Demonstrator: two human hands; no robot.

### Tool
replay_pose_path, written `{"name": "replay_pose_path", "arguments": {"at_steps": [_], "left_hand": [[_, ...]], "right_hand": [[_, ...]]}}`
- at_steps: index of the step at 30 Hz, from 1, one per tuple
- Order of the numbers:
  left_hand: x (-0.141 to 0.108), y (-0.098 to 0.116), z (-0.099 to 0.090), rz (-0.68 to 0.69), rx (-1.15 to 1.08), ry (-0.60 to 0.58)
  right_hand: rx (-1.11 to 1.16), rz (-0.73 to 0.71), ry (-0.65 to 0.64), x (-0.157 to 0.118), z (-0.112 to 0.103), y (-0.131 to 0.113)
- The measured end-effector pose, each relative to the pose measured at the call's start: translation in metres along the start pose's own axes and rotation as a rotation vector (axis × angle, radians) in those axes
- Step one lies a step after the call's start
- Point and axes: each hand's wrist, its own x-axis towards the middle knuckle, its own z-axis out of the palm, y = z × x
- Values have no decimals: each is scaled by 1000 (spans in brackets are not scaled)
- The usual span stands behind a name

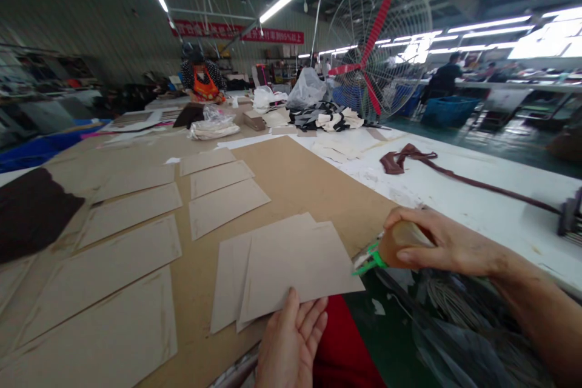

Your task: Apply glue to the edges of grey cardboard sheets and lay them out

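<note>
My left hand (293, 333) holds the near edge of a grey-beige board (291, 267), thumb on top and fingers underneath. Two similar boards (230, 279) lie partly beneath it at the table's front edge. My right hand (422, 242) is wrapped round an amber bottle (402, 244) with a green applicator tip (369, 259), tilted so the tip meets the board's right edge. Rows of boards (131, 254) with brownish marks along their edges lie on the brown table sheet (309, 182) to the left.
Dark brown material (34, 212) lies at the far left. A brown strip (407, 157) crosses the white tabletop (473, 218). Fabric pieces (327, 116) and plastic bags (307, 90) sit farther back, near a large fan (379, 42). A person in an orange apron (205, 83) is across the table.
</note>
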Motion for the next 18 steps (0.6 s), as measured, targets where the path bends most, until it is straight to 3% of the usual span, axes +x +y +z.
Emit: {"name": "replay_pose_path", "arguments": {"at_steps": [7,13,18], "left_hand": [[0,-2,-1,26,22,0],[2,-3,0,18,8,-1],[-2,-3,3,49,50,16]], "right_hand": [[-64,18,190,20,10,12],[-3,-23,88,-18,14,10],[104,2,109,-38,20,12]]}}
